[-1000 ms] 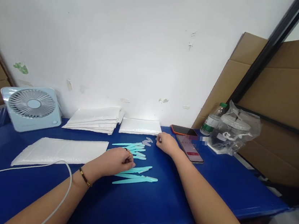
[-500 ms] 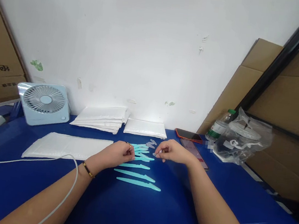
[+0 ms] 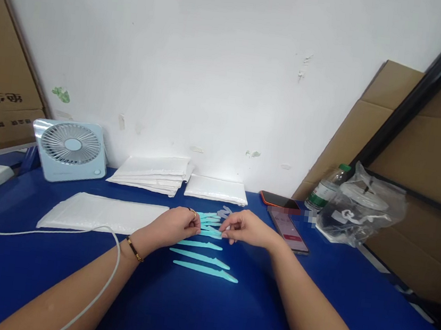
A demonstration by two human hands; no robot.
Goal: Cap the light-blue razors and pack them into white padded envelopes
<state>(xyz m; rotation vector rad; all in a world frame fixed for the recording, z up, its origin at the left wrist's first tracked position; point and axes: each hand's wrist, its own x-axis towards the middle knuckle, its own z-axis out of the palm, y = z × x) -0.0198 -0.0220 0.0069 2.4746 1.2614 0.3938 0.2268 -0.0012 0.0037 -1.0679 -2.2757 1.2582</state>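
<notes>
- My left hand [image 3: 178,227] pinches one end of a turquoise stick [image 3: 210,234], probably steadying it between my hands.
- My right hand [image 3: 248,229] closes its fingertips on a small pale piece [image 3: 227,229] at the tip.
- Loose sticks [image 3: 200,258] lie spaced nearer me, perhaps for separation.
- The box [image 3: 7,69] bears characters I cannot read.

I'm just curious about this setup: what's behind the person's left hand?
Turquoise sticks poke out from behind the left hand, and a white packet reaches behind it. Those sticks' left ends, and anything else the hand covers, cannot be seen.
</notes>
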